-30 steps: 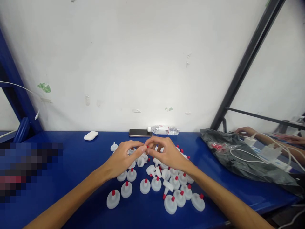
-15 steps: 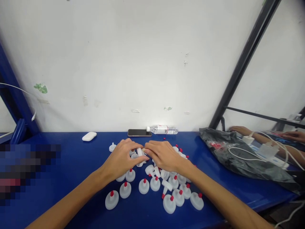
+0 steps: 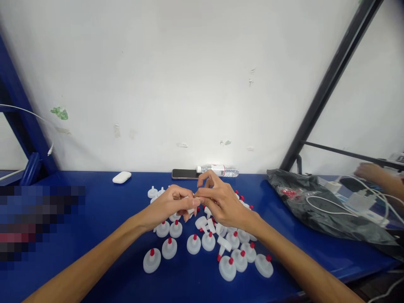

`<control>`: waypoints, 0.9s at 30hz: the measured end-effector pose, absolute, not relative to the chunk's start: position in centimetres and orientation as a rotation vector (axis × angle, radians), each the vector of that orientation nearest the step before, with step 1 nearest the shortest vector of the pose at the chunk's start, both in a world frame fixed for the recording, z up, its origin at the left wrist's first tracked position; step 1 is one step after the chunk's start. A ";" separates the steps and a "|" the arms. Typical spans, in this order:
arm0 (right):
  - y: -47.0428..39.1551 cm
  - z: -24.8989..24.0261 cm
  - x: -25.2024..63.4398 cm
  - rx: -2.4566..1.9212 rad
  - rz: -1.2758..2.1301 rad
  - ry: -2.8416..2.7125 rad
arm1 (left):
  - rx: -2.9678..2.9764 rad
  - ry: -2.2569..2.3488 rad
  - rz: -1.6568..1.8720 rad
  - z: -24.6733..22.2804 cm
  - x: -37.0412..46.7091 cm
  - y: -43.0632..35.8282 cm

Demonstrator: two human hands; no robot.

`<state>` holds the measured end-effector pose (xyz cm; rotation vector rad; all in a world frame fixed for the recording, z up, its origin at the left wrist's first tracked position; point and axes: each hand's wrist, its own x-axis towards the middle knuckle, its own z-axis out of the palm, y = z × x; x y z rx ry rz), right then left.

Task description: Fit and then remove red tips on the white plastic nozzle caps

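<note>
Over the middle of the blue table (image 3: 110,219), my left hand (image 3: 176,204) is closed around a white plastic cap (image 3: 190,211), mostly hidden by the fingers. My right hand (image 3: 221,200) meets it fingertip to fingertip, thumb and index finger pinched at the cap's end; what they grip is too small to make out. Beneath and around both hands lie many white round caps with nozzles. Several carry red tips, such as the one at the front left (image 3: 152,261) and one at the front right (image 3: 227,268). Some white caps without red tips (image 3: 152,192) stand behind my left hand.
A phone (image 3: 184,174) and a clear bottle (image 3: 221,170) lie by the wall. A white case (image 3: 121,177) sits at the back left. A dark plastic bag (image 3: 303,210) with red pieces, cables and another person's arm (image 3: 378,174) are at the right.
My right hand's other fingers have lifted and spread while its pinch stays at the cap. My left hand has turned slightly. The other person's arm at the right has pulled back. The view has shifted a little.
</note>
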<state>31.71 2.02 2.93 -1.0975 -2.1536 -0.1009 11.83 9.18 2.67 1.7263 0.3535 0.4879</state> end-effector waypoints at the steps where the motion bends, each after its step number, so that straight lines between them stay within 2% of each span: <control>1: 2.2 3.1 32.3 -1.094 -0.107 -2.097 | 1.703 0.307 0.425 2.8 11.4 9.3; 4: 3.3 4.1 34.9 -1.159 -0.163 -1.800 | 1.781 0.250 0.199 3.4 10.3 9.7; 7: 4.2 4.7 37.0 -1.254 -0.151 -1.689 | 2.023 0.405 0.257 3.5 10.0 9.9; 12: 4.3 3.8 36.0 -1.273 0.042 -2.075 | 2.381 0.651 0.364 2.2 11.0 9.2; 18: 3.8 3.1 34.8 -1.354 0.139 -2.397 | 2.585 0.718 0.430 2.8 11.1 8.2; 22: 3.5 3.1 34.5 -1.370 0.104 -2.460 | 2.870 0.766 0.487 3.2 10.7 8.5; 27: 3.4 3.1 34.1 -1.394 0.090 -2.414 | 3.074 0.718 0.336 2.2 10.7 8.6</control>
